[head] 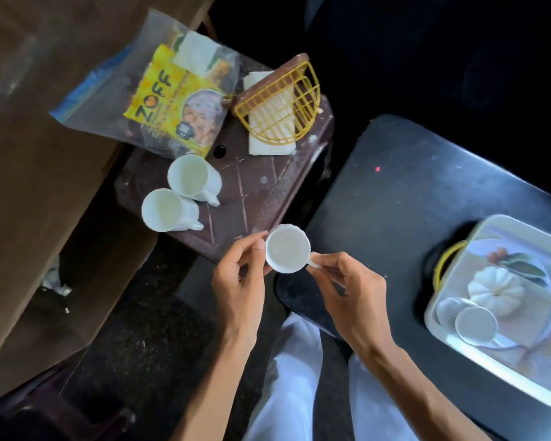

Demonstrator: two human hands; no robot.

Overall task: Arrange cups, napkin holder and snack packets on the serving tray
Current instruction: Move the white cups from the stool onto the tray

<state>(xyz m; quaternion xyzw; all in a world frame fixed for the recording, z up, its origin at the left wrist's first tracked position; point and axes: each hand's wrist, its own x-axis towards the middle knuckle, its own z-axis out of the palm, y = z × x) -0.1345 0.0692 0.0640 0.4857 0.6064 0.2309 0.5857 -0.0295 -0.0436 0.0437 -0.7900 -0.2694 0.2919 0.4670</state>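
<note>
over stool (252, 198), upright cup (287, 248), handle right.

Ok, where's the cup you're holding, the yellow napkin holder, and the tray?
held cup (287, 248), head view, on its inside bottom.
yellow napkin holder (279, 105), head view, on its wire grid.
serving tray (503, 222), head view, on its far rim.

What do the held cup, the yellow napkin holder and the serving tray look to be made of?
Held cup: white, matte and opaque, looks ceramic, though plastic is possible. Napkin holder: yellow grid of thin bars, probably coated wire or moulded plastic. Serving tray: pale rim with a glossy printed floor that shows reflections, likely melamine or plastic.
</note>
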